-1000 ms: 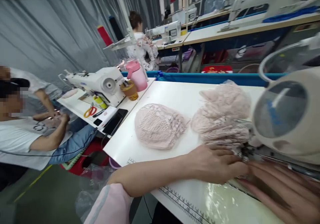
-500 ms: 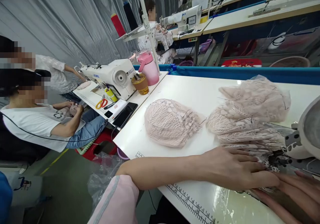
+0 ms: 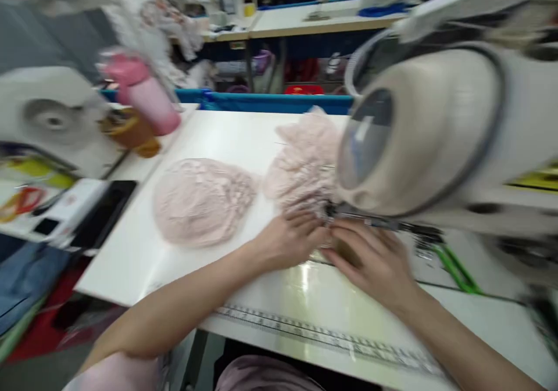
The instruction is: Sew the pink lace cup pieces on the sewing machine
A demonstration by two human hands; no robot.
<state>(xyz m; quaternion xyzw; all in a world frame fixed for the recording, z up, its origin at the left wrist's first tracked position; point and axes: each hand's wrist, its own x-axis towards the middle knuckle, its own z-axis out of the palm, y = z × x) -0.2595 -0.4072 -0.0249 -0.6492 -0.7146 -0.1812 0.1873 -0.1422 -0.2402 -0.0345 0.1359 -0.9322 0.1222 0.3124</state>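
The picture is smeared by motion. My left hand (image 3: 290, 241) lies on the white table (image 3: 244, 141) with its fingers stretched toward the needle area of the cream sewing machine (image 3: 436, 129). My right hand (image 3: 372, 260) rests flat beside it, fingers extended, pressing a piece of fabric I can barely make out under the machine head. A pile of pink lace pieces (image 3: 303, 167) sits just behind my left hand. A second pink lace heap (image 3: 200, 199) lies further left on the table.
A pink bottle (image 3: 139, 92) and an amber cup (image 3: 128, 132) stand at the left on a neighbouring table with another sewing machine (image 3: 47, 118), red scissors (image 3: 20, 202) and a black phone (image 3: 102, 214). A printed ruler (image 3: 305, 333) runs along the front edge.
The view has swung right and down, bringing the sewing machine head back over the hands. Both hands remain flat at the needle area; the people at the left have left the view.
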